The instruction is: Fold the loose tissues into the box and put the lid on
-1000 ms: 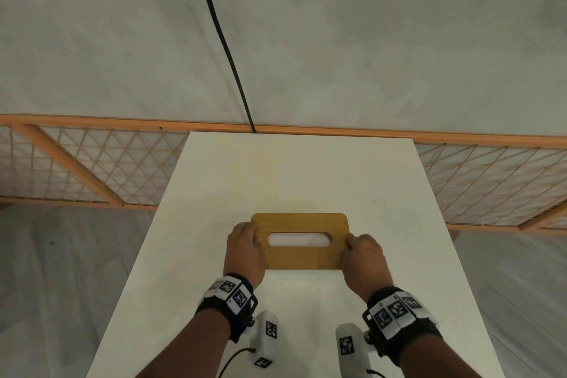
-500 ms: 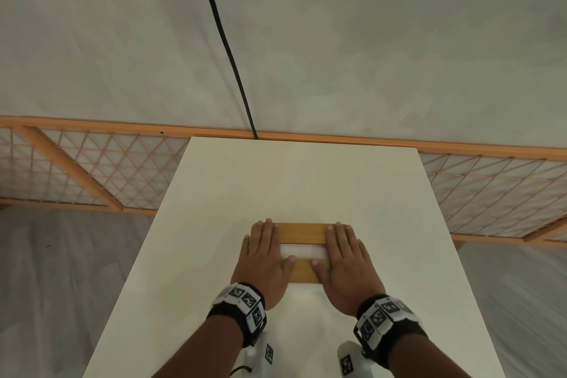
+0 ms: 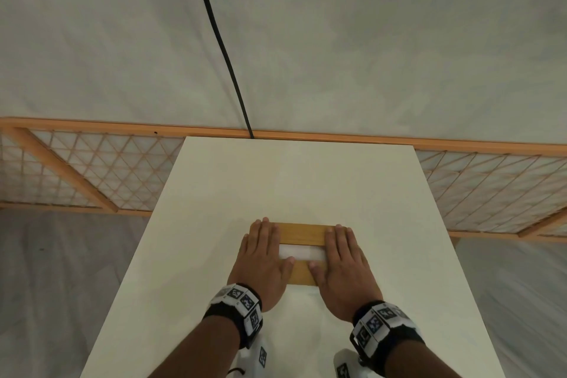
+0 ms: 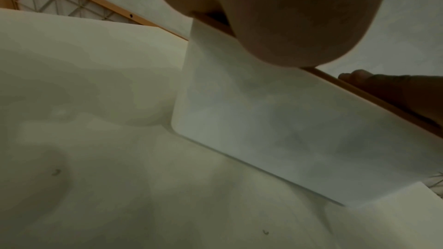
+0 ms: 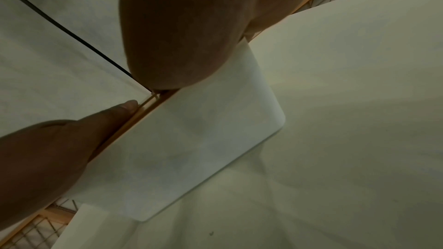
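Observation:
A wooden lid (image 3: 302, 235) with a long slot sits on top of a white box (image 4: 275, 120) in the middle of the table. White tissue (image 3: 302, 252) shows through the slot. My left hand (image 3: 262, 258) lies flat on the lid's left end, fingers straight, thumb near the slot. My right hand (image 3: 345, 261) lies flat on the right end in the same way. In the wrist views each palm covers the lid's edge above the white box wall (image 5: 191, 139).
The white table (image 3: 306, 181) reaches back to a wooden lattice screen (image 3: 92, 175). A black cable (image 3: 221, 40) runs down the pale wall behind it to the table's far edge.
A second ago both hands gripped the lid by its ends. They have since moved on top and now press flat on it; the lid sits lower on the box.

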A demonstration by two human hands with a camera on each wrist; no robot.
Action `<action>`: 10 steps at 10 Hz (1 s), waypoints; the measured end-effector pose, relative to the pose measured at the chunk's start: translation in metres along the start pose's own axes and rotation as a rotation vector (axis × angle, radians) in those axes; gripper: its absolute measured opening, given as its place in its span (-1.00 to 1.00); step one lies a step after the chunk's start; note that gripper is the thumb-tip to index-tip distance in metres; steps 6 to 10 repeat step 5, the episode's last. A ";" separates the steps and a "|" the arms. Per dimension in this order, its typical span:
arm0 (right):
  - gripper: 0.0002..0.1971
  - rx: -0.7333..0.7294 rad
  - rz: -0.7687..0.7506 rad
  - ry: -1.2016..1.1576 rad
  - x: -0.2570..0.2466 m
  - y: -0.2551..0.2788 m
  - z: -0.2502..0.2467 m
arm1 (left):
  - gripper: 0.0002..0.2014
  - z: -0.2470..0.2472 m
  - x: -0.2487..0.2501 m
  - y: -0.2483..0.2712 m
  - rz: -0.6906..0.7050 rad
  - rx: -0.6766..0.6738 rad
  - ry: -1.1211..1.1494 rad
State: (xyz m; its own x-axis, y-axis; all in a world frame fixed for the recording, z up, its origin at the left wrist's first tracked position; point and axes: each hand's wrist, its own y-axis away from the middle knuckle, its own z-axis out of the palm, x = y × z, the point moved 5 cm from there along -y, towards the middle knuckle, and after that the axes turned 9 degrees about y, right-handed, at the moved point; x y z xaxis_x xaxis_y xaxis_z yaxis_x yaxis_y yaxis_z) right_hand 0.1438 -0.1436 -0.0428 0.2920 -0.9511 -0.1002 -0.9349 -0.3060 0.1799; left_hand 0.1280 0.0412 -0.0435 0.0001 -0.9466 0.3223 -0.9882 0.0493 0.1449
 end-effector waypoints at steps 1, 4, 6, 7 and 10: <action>-0.17 0.000 -0.003 0.000 0.000 0.000 -0.001 | -0.19 0.004 -0.001 -0.001 -0.006 -0.014 -0.009; -0.11 0.091 -0.006 -0.102 0.020 0.013 -0.012 | -0.21 -0.008 0.000 0.015 -0.057 0.113 0.075; -0.10 0.319 0.019 -0.250 0.041 0.044 -0.011 | -0.34 -0.011 -0.013 0.058 0.065 0.391 0.209; -0.10 0.319 0.019 -0.250 0.041 0.044 -0.011 | -0.34 -0.011 -0.013 0.058 0.065 0.391 0.209; -0.10 0.319 0.019 -0.250 0.041 0.044 -0.011 | -0.34 -0.011 -0.013 0.058 0.065 0.391 0.209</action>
